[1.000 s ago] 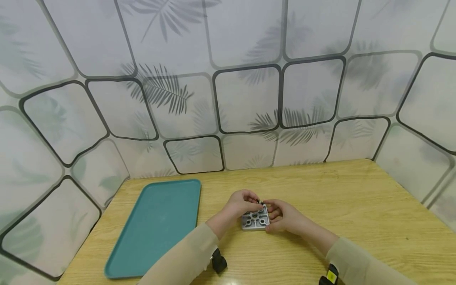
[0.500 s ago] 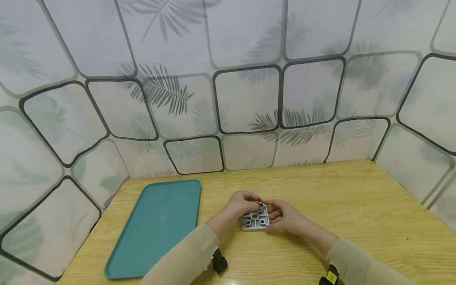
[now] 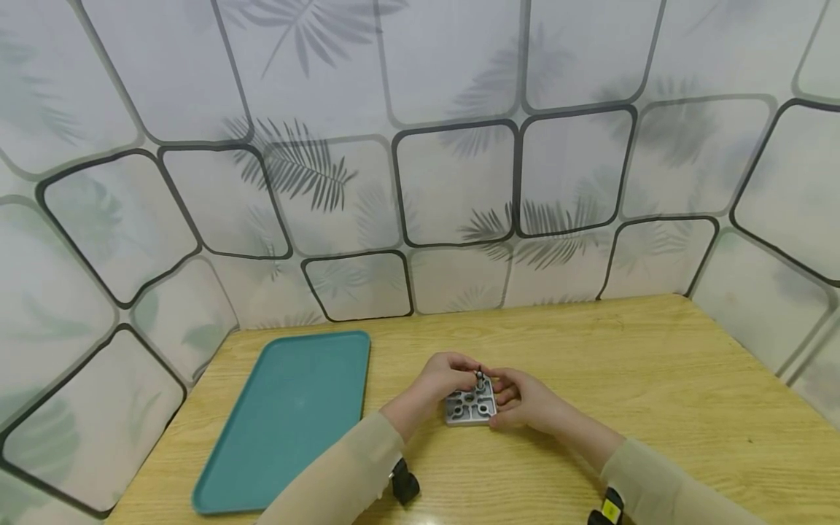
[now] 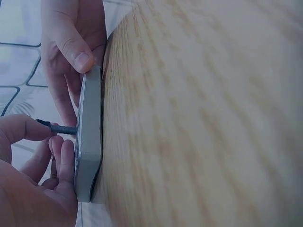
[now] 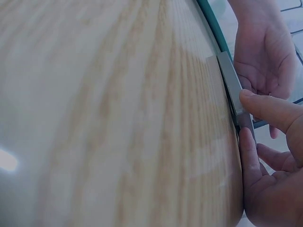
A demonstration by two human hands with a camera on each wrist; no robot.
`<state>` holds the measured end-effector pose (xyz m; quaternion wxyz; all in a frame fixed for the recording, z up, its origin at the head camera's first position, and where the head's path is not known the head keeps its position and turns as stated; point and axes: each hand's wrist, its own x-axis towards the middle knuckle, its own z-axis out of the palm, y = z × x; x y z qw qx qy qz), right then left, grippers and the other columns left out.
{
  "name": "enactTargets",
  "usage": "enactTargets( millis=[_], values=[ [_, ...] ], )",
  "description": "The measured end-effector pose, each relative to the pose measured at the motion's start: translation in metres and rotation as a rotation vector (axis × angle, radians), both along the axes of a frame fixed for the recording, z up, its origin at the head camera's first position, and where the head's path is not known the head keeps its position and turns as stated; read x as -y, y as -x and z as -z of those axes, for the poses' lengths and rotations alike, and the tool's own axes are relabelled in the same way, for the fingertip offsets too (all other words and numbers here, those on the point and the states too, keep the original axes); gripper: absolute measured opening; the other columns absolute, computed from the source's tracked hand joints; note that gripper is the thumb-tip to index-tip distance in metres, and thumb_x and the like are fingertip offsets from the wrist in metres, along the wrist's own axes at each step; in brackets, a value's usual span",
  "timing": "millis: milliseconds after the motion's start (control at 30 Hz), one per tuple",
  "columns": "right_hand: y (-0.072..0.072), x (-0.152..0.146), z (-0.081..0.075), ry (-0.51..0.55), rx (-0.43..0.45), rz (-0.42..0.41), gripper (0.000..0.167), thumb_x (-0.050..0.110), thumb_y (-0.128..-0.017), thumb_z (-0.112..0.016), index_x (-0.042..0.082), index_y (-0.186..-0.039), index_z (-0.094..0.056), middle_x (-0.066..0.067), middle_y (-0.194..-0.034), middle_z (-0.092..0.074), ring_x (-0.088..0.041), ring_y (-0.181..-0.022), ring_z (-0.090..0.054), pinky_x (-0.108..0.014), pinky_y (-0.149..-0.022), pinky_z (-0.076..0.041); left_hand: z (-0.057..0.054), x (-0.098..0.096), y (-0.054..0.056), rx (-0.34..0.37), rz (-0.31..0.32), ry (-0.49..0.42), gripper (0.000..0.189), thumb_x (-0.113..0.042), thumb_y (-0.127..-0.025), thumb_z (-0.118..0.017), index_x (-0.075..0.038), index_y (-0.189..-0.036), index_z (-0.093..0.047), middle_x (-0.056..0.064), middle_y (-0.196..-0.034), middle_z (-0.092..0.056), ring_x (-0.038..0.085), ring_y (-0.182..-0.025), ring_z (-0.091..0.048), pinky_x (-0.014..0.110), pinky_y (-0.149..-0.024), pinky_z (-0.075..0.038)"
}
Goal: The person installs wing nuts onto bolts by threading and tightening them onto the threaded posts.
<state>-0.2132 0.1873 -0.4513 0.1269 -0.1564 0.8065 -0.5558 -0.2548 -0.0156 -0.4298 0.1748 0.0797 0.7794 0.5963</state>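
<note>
Plate point(image 3: 469, 413) lies flat on the table point(image 3: 656, 379), right of and below centre in the head view, ribbed side up. Your left hand point(image 3: 438, 377) pinches the bolt point(image 4: 64, 129) standing upright at its upper right corner, while your right hand point(image 3: 533, 402) grips its right edge; the tray point(image 3: 289, 415) lies at lower left.

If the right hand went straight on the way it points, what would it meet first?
The plate, whose edge the right hand touches; beyond it, probably the left hand, though depth is unclear.
</note>
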Motion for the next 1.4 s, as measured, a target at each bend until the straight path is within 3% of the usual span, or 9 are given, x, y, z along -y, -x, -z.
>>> enactTargets(
  millis=[233, 367, 500, 967, 1400],
  values=[
    [-0.0006, -0.0011, -0.0028, 0.009, -0.010, -0.013, 0.085, -0.005, -0.080, -0.086, -0.018, -0.150, -0.040, -0.023, -0.122, -0.058, -0.021, -0.101, -0.057, -0.021, -0.080, -0.054, -0.0017, 0.0022, 0.0024, 0.013, 0.034, -0.006, 0.041, 0.002, -0.086, -0.067, -0.005, -0.126, -0.068, 0.004, -0.099, -0.066, 0.013, -0.085, -0.056, 0.021, -0.075, -0.050],
    [-0.0013, -0.0008, -0.0043, -0.005, -0.002, -0.011, 0.085, -0.004, -0.081, -0.087, -0.016, -0.151, -0.040, -0.023, -0.124, -0.058, -0.023, -0.103, -0.058, -0.021, -0.082, -0.054, -0.0014, 0.0023, 0.0033, 0.006, 0.037, 0.022, 0.035, -0.008, -0.091, -0.078, -0.007, -0.125, -0.067, 0.004, -0.099, -0.066, 0.014, -0.084, -0.060, 0.024, -0.077, -0.053],
    [-0.0012, 0.0003, -0.0040, -0.026, 0.013, 0.002, 0.085, -0.001, -0.082, -0.088, -0.015, -0.152, -0.041, -0.022, -0.127, -0.058, -0.023, -0.106, -0.058, -0.022, -0.084, -0.054, -0.0016, 0.0003, 0.0017, -0.033, 0.016, 0.058, 0.035, -0.016, -0.090, -0.086, -0.008, -0.119, -0.069, 0.006, -0.097, -0.067, 0.014, -0.083, -0.061, 0.026, -0.076, -0.052],
    [-0.0002, 0.0004, -0.0032, -0.026, 0.014, 0.021, 0.087, -0.002, -0.081, -0.088, -0.013, -0.153, -0.041, -0.022, -0.127, -0.058, -0.023, -0.106, -0.058, -0.022, -0.083, -0.054, 0.0011, -0.0022, -0.0005, -0.060, -0.045, 0.019, 0.018, -0.009, -0.088, -0.086, -0.004, -0.097, -0.070, 0.001, -0.086, -0.062, 0.014, -0.078, -0.055, 0.023, -0.070, -0.047],
    [-0.0027, 0.0011, -0.0041, -0.013, 0.033, 0.019, 0.086, -0.002, -0.081, -0.088, -0.014, -0.152, -0.041, -0.021, -0.124, -0.058, -0.023, -0.104, -0.057, -0.024, -0.083, -0.054, 0.0009, -0.0005, -0.0016, -0.050, -0.021, 0.001, 0.015, -0.002, -0.090, -0.080, -0.001, -0.104, -0.077, 0.003, -0.093, -0.068, 0.013, -0.084, -0.058, 0.024, -0.077, -0.049]
  ],
)
